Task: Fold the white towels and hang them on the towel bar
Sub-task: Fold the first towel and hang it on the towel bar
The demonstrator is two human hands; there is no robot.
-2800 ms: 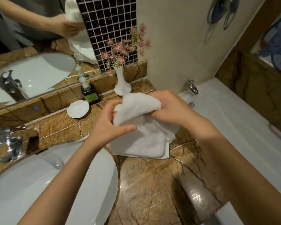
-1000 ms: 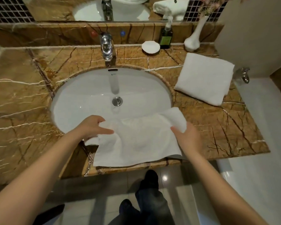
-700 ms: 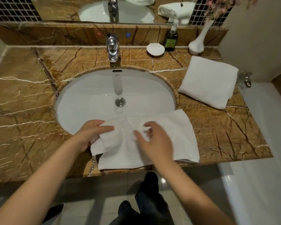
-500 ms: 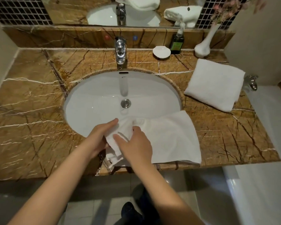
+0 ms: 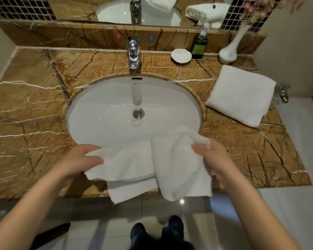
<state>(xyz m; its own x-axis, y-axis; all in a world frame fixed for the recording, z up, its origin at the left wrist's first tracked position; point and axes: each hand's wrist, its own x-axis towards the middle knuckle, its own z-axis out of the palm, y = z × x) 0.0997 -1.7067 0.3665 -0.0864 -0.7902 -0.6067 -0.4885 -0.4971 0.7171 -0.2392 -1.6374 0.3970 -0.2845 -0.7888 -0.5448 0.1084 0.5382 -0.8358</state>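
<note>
Left hand point(image 5: 79, 159): curled round the left end of the white towel point(image 5: 134, 163), thumb lying on top of the cloth, fingers hidden beneath.
Right hand point(image 5: 214, 159): pinched the towel's upper right corner, thumb on top, a folded flap draping down beside the palm.
White towel: partly folded, stretched between both hands over the counter's point(image 5: 34, 105) front edge and the near rim of the sink point(image 5: 90, 109); its lower layers hung past the edge.
Second towel point(image 5: 240, 95): folded square, flat on the counter right of the sink.
Back ledge: faucet point(image 5: 134, 51), soap dish point(image 5: 181, 55), pump bottle point(image 5: 199, 46), white vase point(image 5: 229, 51).
</note>
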